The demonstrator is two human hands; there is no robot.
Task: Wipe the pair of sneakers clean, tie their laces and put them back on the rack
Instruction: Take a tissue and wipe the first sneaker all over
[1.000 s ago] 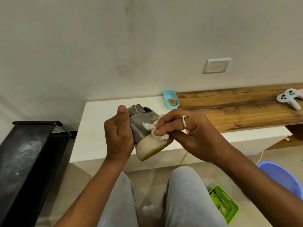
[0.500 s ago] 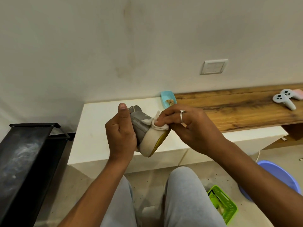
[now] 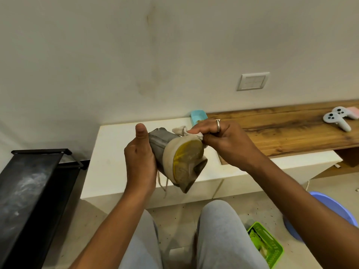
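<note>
I hold a grey sneaker [image 3: 161,144] in front of me with its yellow, dirty sole [image 3: 186,160] turned toward me. My left hand [image 3: 139,160] grips the grey upper from the left, thumb up. My right hand [image 3: 223,142] pinches a small off-white cloth [image 3: 184,131] against the top edge of the white sole rim. Loose laces [image 3: 162,183] dangle below the shoe. The second sneaker is not in sight. The black rack [image 3: 29,191] stands at the left.
A white low cabinet [image 3: 116,152] runs behind the shoe, joined by a wooden shelf [image 3: 281,133] with game controllers [image 3: 338,119]. A small blue tray [image 3: 197,116] sits at the wall. A green basket [image 3: 266,245] and a purple basin [image 3: 330,208] lie on the floor to the right.
The sneaker has rolled so that its yellow sole now faces me. My right hand with the cloth has shifted up to the top rim of the sole.
</note>
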